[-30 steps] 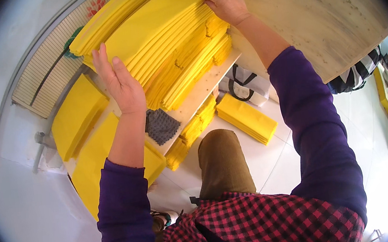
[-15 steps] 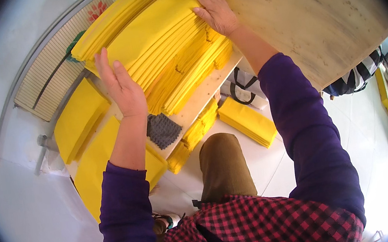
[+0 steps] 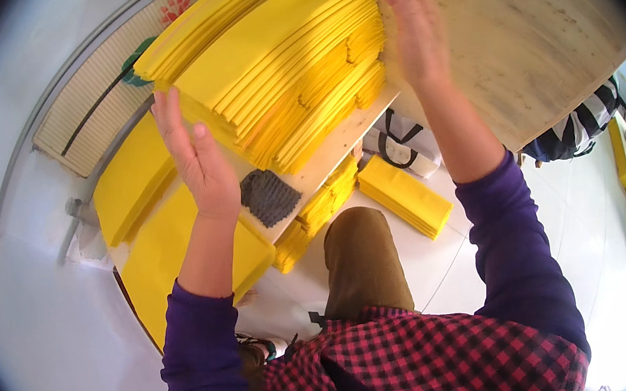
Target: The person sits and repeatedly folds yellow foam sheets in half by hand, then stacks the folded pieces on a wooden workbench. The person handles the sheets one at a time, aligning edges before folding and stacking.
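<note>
A tall stack of folded yellow sheets [image 3: 272, 42], fabric or soft bags by the look of them, stands on a wooden table between my hands. My left hand [image 3: 206, 169] is upright near the stack's left end, fingers stretched out and thumb apart, holding nothing. Off the stack's right end, my right hand [image 3: 418, 37] is raised with straight fingers, slightly blurred, also holding nothing. Behind the tall stack a second yellow stack [image 3: 212, 25] leans beside a striped panel. A dark grey crinkled cloth [image 3: 270, 197] lies on the table's near edge.
More flat yellow piles [image 3: 179, 238] cover the table to the left. Below the edge, a yellow bundle [image 3: 406, 196] rests on the floor beside a white bag with black handles [image 3: 403, 143]. A wide wooden board [image 3: 495, 28] spreads at the right. My knee [image 3: 363, 259] is close to the table.
My right hand has come off the top of the tall stack and moved right. The left hand stays near the left end, now with a gap. The view has shifted slightly.
</note>
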Tool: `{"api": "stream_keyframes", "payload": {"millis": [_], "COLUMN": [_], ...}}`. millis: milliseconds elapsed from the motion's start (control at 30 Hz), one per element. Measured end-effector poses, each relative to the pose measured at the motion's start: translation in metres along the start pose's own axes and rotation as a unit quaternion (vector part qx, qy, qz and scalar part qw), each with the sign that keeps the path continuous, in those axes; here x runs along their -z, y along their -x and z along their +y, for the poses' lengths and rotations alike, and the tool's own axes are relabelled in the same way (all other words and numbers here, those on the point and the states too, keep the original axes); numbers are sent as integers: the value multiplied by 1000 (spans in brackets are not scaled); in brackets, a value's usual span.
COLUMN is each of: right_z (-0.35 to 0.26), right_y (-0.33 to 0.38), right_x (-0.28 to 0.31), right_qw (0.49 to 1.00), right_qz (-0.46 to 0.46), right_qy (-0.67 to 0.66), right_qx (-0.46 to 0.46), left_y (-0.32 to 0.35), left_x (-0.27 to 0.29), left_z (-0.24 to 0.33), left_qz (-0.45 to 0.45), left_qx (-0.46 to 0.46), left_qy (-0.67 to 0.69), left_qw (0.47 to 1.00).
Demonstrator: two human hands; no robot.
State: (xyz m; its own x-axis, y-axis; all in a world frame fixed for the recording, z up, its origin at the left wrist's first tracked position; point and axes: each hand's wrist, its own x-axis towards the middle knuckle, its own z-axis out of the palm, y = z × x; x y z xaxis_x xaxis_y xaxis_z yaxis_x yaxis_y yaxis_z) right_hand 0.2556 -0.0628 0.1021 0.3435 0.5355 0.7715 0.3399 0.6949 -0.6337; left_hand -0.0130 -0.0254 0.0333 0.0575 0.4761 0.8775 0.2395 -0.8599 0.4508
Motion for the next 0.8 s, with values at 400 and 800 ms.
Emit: {"api": "stream_keyframes", "payload": {"millis": [400,800], "right_z": [-222,-187], "right_y": [42,159], "right_x": [-14,-44], "right_qw": [864,926], "right_qz": [-167,-281], "right_qy": [-468,-248], "right_qx": [82,-45], "left_y": [79,283], "left_x": [134,249], "left_z": [54,93], "left_qz": [-20,-30], "left_qx": [-72,162], "left_qy": [-143,-311], "left_qw": [987,936]}}
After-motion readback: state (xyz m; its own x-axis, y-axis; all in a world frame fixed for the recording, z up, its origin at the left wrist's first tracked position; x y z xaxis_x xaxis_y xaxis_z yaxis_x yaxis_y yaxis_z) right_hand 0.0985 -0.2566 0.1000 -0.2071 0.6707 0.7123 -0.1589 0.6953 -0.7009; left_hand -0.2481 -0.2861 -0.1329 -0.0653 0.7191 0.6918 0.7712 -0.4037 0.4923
